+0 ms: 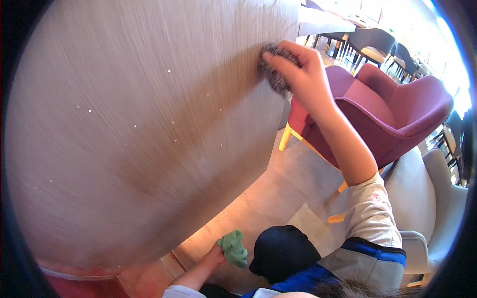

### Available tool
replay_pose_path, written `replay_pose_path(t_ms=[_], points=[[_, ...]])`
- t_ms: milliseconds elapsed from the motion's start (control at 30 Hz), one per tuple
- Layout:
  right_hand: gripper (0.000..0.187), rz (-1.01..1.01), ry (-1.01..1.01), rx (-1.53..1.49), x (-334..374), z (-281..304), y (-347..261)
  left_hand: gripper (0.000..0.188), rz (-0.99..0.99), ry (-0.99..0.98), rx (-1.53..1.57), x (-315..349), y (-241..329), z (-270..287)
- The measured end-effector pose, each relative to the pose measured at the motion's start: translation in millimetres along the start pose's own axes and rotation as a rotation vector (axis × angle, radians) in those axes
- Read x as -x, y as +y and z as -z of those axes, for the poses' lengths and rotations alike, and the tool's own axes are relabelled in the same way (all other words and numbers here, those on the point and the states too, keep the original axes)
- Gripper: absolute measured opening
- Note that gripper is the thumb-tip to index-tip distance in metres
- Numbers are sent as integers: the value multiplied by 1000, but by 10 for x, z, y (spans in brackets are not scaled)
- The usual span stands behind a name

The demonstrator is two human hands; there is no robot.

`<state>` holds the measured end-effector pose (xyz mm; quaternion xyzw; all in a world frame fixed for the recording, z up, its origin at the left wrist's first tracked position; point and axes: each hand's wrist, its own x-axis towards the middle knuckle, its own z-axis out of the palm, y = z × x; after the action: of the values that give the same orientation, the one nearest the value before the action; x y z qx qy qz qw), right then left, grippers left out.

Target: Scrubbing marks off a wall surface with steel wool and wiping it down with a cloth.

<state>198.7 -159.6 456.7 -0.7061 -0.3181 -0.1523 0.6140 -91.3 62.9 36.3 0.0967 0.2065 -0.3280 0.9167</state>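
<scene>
My right hand (pixel 305 74) is raised and closed round a dark grey steel wool scouring pad (pixel 274 79). The pad lies against the right edge area of a large grey-brown wood-grain panel (pixel 134 169), where small white specks dot the surface. Low down, near the panel's bottom edge, my left hand (pixel 212 255) grips a crumpled green cloth (pixel 232 248), held away from the panel. Most of the left fingers are hidden behind the cloth.
A maroon armchair (pixel 367 104) with wooden legs stands close to my right forearm. Nearer on the right is a light grey armchair (pixel 412 188). Dark chairs (pixel 372 44) stand farther off. A black rounded shape (pixel 283 253) sits below, over the tiled floor (pixel 263 203).
</scene>
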Motion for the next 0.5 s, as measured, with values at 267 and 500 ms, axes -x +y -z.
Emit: replay_pose_path(t_ms=[267, 500], points=[[18, -78, -48, -110, 16, -27, -25, 26, -87, 57, -79, -4, -47, 103], [22, 189, 52, 29, -111, -58, -115, 26, -35, 87, 17, -41, -5, 146]])
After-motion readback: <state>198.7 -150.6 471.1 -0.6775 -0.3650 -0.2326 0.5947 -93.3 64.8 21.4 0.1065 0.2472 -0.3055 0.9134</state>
